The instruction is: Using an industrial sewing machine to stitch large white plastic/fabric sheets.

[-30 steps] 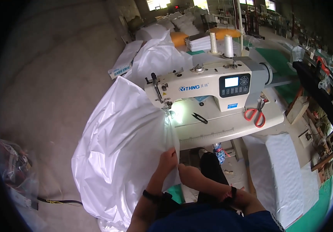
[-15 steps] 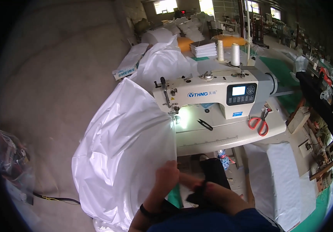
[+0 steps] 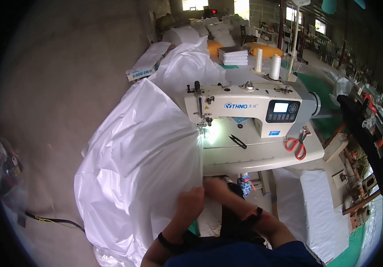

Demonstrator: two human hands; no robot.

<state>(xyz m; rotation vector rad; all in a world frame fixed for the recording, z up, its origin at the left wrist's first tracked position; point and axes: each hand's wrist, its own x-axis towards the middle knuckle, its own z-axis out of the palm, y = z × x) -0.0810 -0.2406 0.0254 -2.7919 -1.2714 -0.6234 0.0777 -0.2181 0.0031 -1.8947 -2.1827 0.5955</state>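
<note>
Both hands, left (image 3: 190, 201) and right (image 3: 216, 186), pinch the white sheet's (image 3: 142, 164) edge just below the table's (image 3: 262, 156) front edge, having drawn closer together since a second ago, gathering it. On the table: one sewing machine (image 3: 249, 109), one scissors (image 3: 296, 146), two thread cones (image 3: 275, 66).

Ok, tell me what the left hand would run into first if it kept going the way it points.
The left hand points up and away from the body, at the edge of the white fabric. Straight on, it would likely press further into that fabric, then near the sewing machine; depth is hard to judge.
</note>
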